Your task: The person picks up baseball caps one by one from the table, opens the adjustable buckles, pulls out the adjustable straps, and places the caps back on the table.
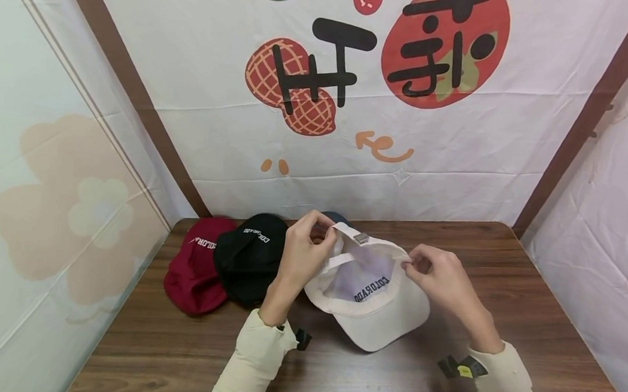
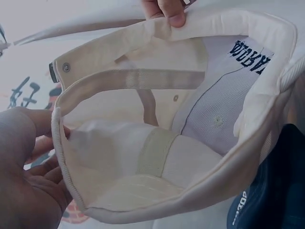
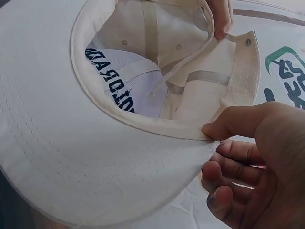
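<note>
A cream-white baseball cap (image 1: pixel 378 330) is held up over the table, its inside facing me and its brim pointing down toward me. Dark COLORADO lettering (image 1: pixel 371 289) shows through in reverse on the inner front panel. My left hand (image 1: pixel 306 249) grips the cap's back edge on the left, near the strap with its metal buckle (image 1: pixel 362 238). On the other side, my right hand (image 1: pixel 441 276) pinches the sweatband rim between thumb and fingers. In the right wrist view, the right thumb (image 3: pixel 224 126) presses on the rim close to where the brim (image 3: pixel 62 129) begins.
To the left, a dark red cap (image 1: pixel 192 278) lies on the wooden table (image 1: pixel 185 356), partly covered by a black cap (image 1: pixel 250 261). Behind my left hand, a bit of something blue (image 1: pixel 336 217) peeks out. A printed white cloth (image 1: pixel 214 154) hangs behind the table.
</note>
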`<state>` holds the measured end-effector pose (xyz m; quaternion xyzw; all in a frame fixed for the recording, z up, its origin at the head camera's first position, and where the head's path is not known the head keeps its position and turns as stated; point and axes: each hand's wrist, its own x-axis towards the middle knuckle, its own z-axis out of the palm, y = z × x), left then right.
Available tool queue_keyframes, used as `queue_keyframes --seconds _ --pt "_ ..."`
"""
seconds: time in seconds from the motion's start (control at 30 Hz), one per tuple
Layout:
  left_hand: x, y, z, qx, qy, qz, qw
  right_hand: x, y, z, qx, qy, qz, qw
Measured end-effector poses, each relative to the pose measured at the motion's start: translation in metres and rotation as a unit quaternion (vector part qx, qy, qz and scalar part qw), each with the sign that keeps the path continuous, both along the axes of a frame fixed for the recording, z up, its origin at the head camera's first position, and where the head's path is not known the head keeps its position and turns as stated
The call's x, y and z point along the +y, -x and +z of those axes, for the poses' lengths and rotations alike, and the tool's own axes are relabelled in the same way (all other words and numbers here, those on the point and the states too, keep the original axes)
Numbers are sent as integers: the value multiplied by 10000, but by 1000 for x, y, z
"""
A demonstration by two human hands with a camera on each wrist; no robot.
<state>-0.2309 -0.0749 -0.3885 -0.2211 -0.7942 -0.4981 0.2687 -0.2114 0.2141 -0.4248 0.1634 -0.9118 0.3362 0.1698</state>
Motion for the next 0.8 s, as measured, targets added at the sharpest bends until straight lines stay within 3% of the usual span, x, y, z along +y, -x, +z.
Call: queue_keyframes --seconds 0.43,0.8 --pt "10 -2 3 89 -49 -217 9997 9 -3 7 328 77 -287 9990" --pt "20 -5 6 270 -41 -441 9987 20 -2 10 990 129 -574 9934"
